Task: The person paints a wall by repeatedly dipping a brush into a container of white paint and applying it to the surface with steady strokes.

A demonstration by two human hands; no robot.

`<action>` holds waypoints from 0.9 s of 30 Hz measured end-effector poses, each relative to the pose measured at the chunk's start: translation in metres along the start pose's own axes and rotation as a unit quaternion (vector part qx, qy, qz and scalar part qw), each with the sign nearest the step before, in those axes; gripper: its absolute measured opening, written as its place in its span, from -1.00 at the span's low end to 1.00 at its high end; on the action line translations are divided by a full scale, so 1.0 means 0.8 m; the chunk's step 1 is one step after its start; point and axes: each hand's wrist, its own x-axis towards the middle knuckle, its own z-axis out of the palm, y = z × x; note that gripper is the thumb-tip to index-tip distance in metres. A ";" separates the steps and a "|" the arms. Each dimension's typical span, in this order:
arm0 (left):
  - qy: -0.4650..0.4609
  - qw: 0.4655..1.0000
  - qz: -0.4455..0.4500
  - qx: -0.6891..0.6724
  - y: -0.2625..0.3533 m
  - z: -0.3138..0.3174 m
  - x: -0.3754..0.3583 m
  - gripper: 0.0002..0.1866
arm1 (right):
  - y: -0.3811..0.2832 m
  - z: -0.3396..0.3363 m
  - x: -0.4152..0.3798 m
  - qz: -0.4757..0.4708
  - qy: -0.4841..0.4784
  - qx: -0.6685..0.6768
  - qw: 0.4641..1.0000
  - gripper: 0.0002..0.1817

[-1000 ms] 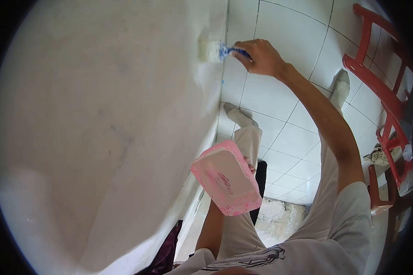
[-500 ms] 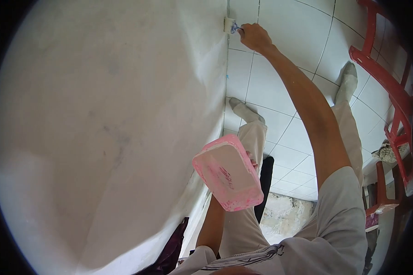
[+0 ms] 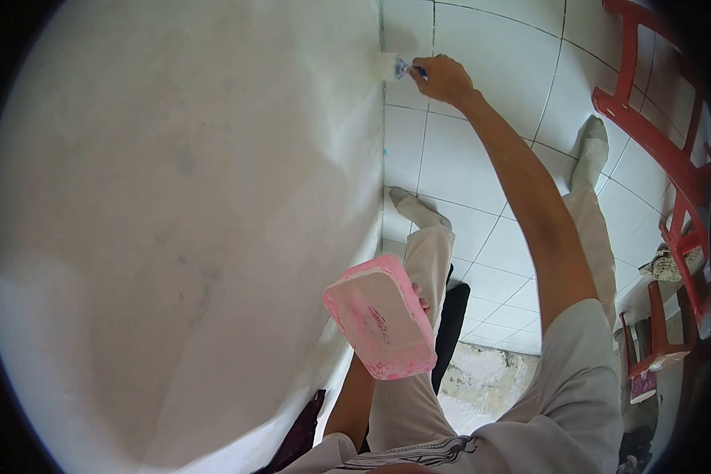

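My right hand (image 3: 447, 78) grips a paintbrush (image 3: 400, 68) with pale bristles and blue smears near its handle. The bristles reach the wall close to where it meets the floor; a slight blur hides the exact contact. Held near my body is a pink plastic tub (image 3: 382, 318) with a pale, paint-like layer inside and pink streaks showing through. My left hand (image 3: 422, 298) supports it from below and from the side, with only the fingertips showing at its right edge.
A whitish wall (image 3: 189, 197) with grey smudges fills the left side. White floor tiles (image 3: 490, 47) lie under my socked feet. Red plastic chairs (image 3: 656, 130) stand at the right. A dark purple cloth (image 3: 302, 430) hangs low beside the wall.
The paintbrush and right hand sit slightly lower in view, with the bristles now against the wall. The whole view has shifted a little; the tub stays in my left hand.
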 end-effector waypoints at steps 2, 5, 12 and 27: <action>-0.004 1.000 -0.005 -0.001 0.002 -0.002 0.002 -0.34 | 0.003 0.008 0.015 0.137 0.034 -0.037 0.989 -0.62; -0.006 1.000 -0.009 -0.008 0.002 -0.005 0.000 -0.33 | -0.015 0.011 0.017 0.210 0.035 -0.032 0.976 -0.63; -0.018 0.999 -0.019 -0.021 0.004 -0.007 -0.012 -0.32 | -0.059 -0.002 -0.037 0.017 0.082 0.028 0.996 -0.66; -0.037 0.998 -0.027 -0.046 0.001 -0.027 -0.019 -0.30 | 0.006 0.067 -0.018 0.181 -0.038 -0.056 0.981 -0.58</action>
